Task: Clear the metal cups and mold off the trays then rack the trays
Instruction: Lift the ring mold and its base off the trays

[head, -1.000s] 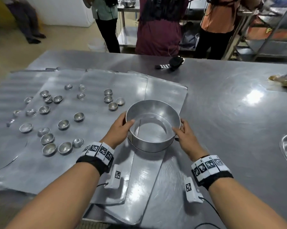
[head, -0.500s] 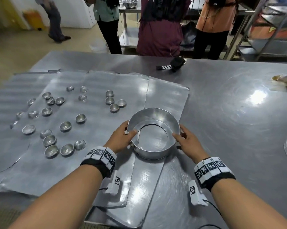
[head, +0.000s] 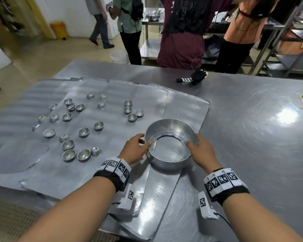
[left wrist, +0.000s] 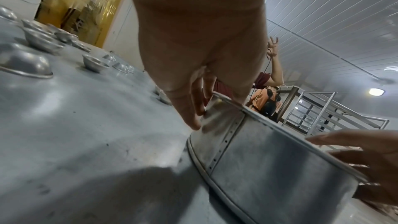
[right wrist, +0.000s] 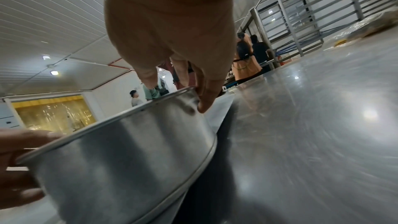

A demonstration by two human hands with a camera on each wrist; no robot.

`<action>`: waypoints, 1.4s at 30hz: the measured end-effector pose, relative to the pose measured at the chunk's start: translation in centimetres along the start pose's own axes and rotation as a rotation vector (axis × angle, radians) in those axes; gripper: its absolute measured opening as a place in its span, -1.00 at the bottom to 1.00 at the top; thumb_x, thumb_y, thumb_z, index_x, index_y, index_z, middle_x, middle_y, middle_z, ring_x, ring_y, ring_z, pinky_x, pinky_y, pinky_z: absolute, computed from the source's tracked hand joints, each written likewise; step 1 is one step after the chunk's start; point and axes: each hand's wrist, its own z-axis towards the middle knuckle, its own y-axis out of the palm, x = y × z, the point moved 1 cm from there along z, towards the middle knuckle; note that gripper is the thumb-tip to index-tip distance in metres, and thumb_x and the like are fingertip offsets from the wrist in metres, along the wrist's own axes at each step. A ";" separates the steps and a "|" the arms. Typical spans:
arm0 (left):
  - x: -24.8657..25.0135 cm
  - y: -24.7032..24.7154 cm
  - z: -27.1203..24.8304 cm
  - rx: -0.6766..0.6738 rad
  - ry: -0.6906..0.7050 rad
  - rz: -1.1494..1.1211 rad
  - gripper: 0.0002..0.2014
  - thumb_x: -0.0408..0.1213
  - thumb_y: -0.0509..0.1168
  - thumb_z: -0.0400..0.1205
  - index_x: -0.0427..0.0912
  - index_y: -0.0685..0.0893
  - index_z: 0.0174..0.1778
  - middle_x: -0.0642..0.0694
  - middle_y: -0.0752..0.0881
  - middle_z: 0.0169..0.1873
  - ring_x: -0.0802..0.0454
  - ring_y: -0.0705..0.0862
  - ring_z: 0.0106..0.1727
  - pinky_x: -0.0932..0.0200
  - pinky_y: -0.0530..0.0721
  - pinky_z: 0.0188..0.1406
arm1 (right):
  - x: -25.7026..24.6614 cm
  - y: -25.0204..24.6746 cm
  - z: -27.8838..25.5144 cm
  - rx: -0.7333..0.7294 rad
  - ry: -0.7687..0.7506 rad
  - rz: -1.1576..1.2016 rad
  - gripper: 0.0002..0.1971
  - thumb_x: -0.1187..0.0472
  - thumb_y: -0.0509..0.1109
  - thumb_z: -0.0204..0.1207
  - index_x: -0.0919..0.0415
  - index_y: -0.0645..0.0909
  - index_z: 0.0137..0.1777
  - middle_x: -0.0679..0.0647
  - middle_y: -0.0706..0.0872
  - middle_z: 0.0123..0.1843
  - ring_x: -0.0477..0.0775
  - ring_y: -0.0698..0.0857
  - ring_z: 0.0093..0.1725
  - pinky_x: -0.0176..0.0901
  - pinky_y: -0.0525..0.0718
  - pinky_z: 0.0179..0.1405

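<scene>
The mold (head: 170,151) you are dealing with is a round, shiny metal ring with straight walls, a rolled rim and a riveted seam down its near-left side (left wrist: 228,142). It is standing upright, open side up, on the near right part of the trays (head: 98,165). The trays are flat, dull grey metal sheets, lying overlapped in a loose stack, with one near corner sticking out past the rest. The cups (head: 69,155) are small shiny bowl-shaped pieces, lying scattered over the left and middle of the top tray. Most are sitting mouth up; a few at the far side are lying dome up.
</scene>
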 end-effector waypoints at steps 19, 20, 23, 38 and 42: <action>-1.7 -8.3 -4.0 0.280 0.017 -0.025 -0.77 -0.01 0.41 0.64 -0.08 0.76 0.07 -0.03 0.82 -0.16 0.00 0.85 -0.20 0.15 0.66 -0.23 | -6.5 3.4 -1.6 0.043 -0.254 -0.120 -0.69 0.07 0.40 0.58 0.09 0.68 0.30 0.08 0.67 0.33 0.09 0.57 0.38 -0.11 0.44 0.28; -2.3 -10.0 -4.5 0.325 0.008 -0.036 -0.79 -0.04 0.41 0.64 -0.10 0.77 0.03 -0.05 0.82 -0.19 -0.03 0.85 -0.21 0.13 0.67 -0.23 | -7.8 4.9 -1.9 0.004 -0.273 -0.117 -0.70 0.06 0.40 0.58 0.08 0.69 0.28 0.07 0.69 0.32 0.10 0.59 0.35 -0.08 0.48 0.27; -4.9 -15.3 -6.1 0.474 -0.046 -0.055 -0.85 -0.13 0.41 0.64 -0.14 0.79 -0.05 -0.09 0.82 -0.22 -0.06 0.80 -0.18 0.13 0.73 -0.16 | -11.7 9.9 -3.3 -0.123 -0.354 -0.097 -0.74 0.01 0.40 0.60 0.03 0.69 0.24 0.04 0.69 0.22 0.08 0.65 0.18 -0.10 0.52 0.13; -23.1 -42.9 -9.3 0.680 -0.390 0.154 -0.61 -0.13 0.44 0.63 -0.19 0.63 0.33 -0.19 0.70 0.18 -0.17 0.67 0.19 0.11 0.49 0.04 | -30.2 39.4 -6.9 -0.514 -0.411 -0.180 -0.70 -0.05 0.44 0.55 0.07 0.68 0.19 -0.01 0.78 0.13 0.04 0.73 0.11 -0.12 0.62 0.14; -26.6 -45.7 -7.5 0.594 -0.445 0.120 -0.51 -0.15 0.43 0.63 -0.21 0.56 0.46 -0.21 0.67 0.38 -0.22 0.66 0.34 0.02 0.58 0.25 | -32.0 44.0 -6.1 -0.547 -0.330 -0.276 -0.60 -0.10 0.42 0.55 0.03 0.66 0.32 -0.05 0.74 0.23 -0.01 0.69 0.15 -0.34 0.51 -0.08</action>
